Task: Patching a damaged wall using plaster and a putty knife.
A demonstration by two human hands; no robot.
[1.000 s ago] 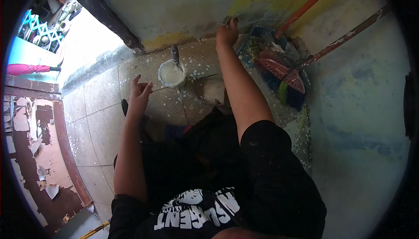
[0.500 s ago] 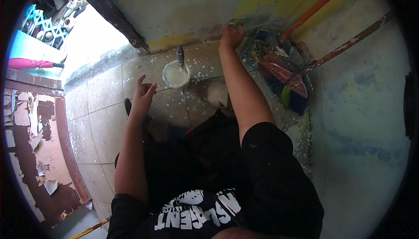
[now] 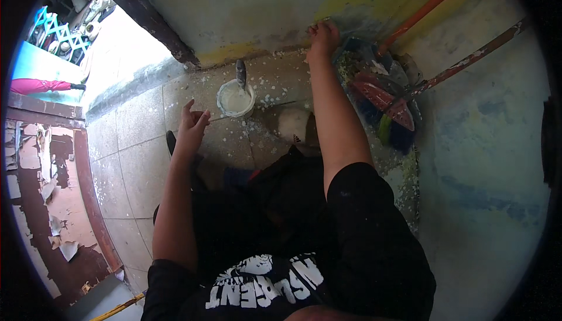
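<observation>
My right hand (image 3: 324, 38) is up against the low part of the patchy wall (image 3: 252, 13), near the floor joint. Its fingers are curled closed, and whatever they grip is too small or hidden to make out. My left hand (image 3: 193, 125) hovers over the tiled floor with its fingers loosely apart and nothing in them. Between the two hands stands a white tub (image 3: 236, 105) of pale, creamy paste or paint. A dark-handled tool (image 3: 241, 75) leans upright in it, its lower end sunk in the paste.
Right of my right arm, a blue dustpan (image 3: 350, 45) with debris, a red broom head (image 3: 380, 94) and two long handles crowd the corner. White splatters dot the floor tiles (image 3: 137, 166). At left is a peeling door (image 3: 73, 204); a dark post (image 3: 149, 19) borders the bright opening.
My right hand has slid a little to the right and slightly up along the wall. The left hand and the tub are almost where they were.
</observation>
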